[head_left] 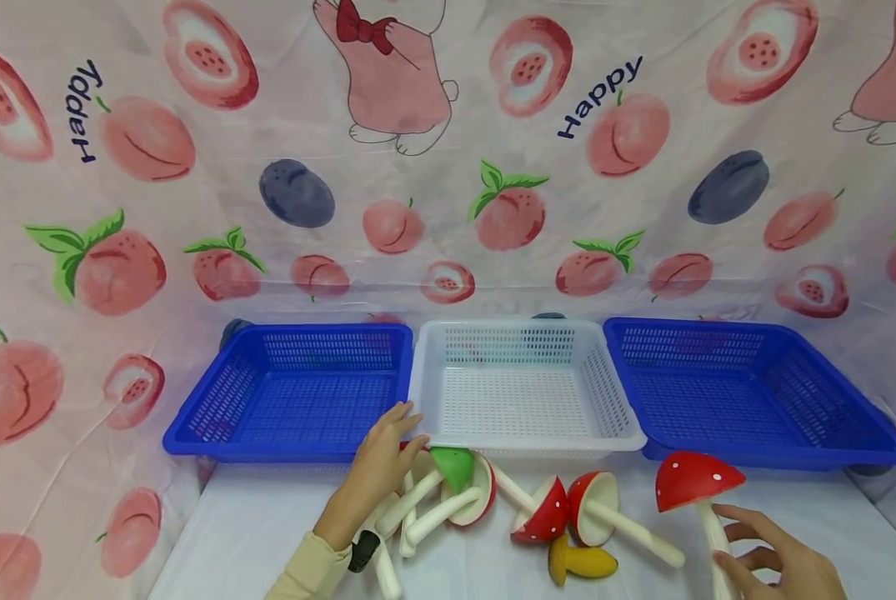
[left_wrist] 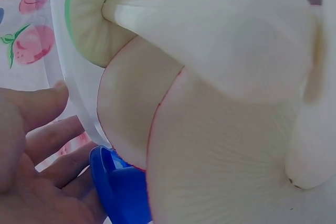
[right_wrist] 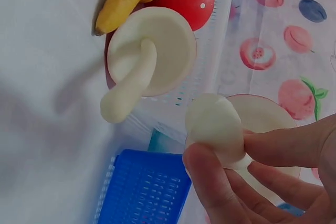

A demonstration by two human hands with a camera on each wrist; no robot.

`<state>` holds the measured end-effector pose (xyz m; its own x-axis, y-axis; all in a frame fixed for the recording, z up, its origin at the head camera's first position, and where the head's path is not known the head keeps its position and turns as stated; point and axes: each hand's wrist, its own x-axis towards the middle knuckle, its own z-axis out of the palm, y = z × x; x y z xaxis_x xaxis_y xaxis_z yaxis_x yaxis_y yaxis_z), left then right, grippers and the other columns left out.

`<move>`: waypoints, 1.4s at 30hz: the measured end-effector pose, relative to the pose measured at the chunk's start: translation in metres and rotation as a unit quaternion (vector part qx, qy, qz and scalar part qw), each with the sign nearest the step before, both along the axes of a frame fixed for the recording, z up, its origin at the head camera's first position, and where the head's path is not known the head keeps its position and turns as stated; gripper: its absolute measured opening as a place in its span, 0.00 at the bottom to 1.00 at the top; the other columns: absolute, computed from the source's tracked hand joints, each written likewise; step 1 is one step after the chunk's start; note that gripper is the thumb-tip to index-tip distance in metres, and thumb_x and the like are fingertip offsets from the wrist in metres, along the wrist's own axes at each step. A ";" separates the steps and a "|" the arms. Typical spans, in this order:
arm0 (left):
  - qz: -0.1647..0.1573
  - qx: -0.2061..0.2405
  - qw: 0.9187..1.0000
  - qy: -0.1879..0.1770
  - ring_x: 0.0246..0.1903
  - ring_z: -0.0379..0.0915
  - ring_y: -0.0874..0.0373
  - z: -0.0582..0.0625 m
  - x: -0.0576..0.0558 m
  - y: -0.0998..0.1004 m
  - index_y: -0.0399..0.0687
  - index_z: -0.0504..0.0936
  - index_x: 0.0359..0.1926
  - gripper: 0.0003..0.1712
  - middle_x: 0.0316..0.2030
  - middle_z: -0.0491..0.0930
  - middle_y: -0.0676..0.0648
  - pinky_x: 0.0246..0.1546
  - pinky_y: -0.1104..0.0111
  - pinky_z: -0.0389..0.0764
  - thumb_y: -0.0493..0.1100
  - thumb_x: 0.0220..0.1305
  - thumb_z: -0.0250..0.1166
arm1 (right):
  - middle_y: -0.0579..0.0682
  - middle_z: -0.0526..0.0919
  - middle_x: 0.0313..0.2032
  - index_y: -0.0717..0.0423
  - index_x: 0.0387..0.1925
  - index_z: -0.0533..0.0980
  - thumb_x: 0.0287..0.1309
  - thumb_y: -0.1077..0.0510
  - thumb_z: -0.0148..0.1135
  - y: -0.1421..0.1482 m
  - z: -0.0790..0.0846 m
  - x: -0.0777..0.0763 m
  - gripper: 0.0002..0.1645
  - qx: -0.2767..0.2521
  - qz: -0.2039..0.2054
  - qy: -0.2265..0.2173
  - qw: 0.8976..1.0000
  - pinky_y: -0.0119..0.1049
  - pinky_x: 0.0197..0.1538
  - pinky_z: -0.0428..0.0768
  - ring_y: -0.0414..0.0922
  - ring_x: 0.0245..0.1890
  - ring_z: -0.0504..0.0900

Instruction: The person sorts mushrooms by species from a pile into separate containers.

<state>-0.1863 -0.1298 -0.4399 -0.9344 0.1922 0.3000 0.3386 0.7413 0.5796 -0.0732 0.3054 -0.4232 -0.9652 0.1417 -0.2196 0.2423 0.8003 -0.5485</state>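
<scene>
My right hand [head_left: 781, 557] pinches the white stem of a toy mushroom [head_left: 697, 482] with a white-spotted red cap, upright at the right. In the right wrist view, thumb and fingers are round the stem [right_wrist: 214, 124]. My left hand [head_left: 378, 467] is over the left end of a mushroom pile, fingers extended; the left wrist view shows it beside the pale cap undersides [left_wrist: 210, 156], holding nothing. A green-capped mushroom [head_left: 455, 468] lies in that pile. Two red-capped mushrooms [head_left: 543, 512] and a yellow toy mushroom [head_left: 586, 562] lie between the hands.
A left blue basket [head_left: 275, 457], a white basket [head_left: 530, 443] and a right blue basket [head_left: 785, 457] stand side by side behind the mushrooms. A fruit-printed curtain [head_left: 432, 175] hangs behind them. White cloth [head_left: 245, 533] covers the table.
</scene>
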 end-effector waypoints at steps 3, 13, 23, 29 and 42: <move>0.003 -0.005 1.000 -0.002 0.64 0.60 0.40 0.000 0.000 0.000 0.34 0.80 0.52 0.20 0.60 0.70 0.36 0.60 0.47 0.63 0.40 0.61 0.65 | 0.63 0.80 0.40 0.66 0.60 0.64 0.48 0.50 0.72 -0.002 0.007 -0.001 0.43 0.008 0.003 0.029 1.000 0.38 0.31 0.83 0.46 0.28 0.83; 0.024 -0.013 1.000 0.006 0.64 0.61 0.43 -0.002 0.001 0.003 0.37 0.81 0.52 0.21 0.60 0.71 0.38 0.58 0.46 0.66 0.43 0.60 0.66 | 0.65 0.80 0.37 0.68 0.57 0.67 0.48 0.60 0.71 -0.002 0.011 -0.011 0.36 0.024 -0.011 0.129 0.991 0.32 0.21 0.79 0.47 0.25 0.83; 0.029 -0.029 0.998 0.043 0.63 0.63 0.43 -0.007 0.001 0.007 0.36 0.81 0.51 0.20 0.60 0.72 0.37 0.55 0.46 0.70 0.44 0.61 0.65 | 0.67 0.79 0.38 0.63 0.57 0.68 0.53 0.62 0.68 0.001 0.021 -0.025 0.31 0.035 0.021 0.209 0.977 0.32 0.19 0.79 0.48 0.24 0.83; 0.037 -0.033 0.998 0.045 0.63 0.63 0.44 -0.007 0.003 0.007 0.37 0.81 0.52 0.21 0.60 0.71 0.38 0.54 0.46 0.71 0.45 0.61 0.65 | 0.64 0.81 0.36 0.62 0.54 0.73 0.51 0.65 0.69 0.006 0.027 -0.033 0.26 0.025 0.042 0.274 0.960 0.28 0.16 0.76 0.34 0.21 0.80; 0.037 -0.038 0.995 0.082 0.62 0.64 0.43 -0.012 0.003 0.009 0.35 0.81 0.50 0.19 0.59 0.72 0.37 0.52 0.47 0.73 0.42 0.61 0.64 | 0.64 0.81 0.35 0.63 0.51 0.75 0.46 0.68 0.71 0.019 0.035 -0.067 0.27 0.044 0.080 0.316 0.944 0.28 0.15 0.74 0.31 0.20 0.77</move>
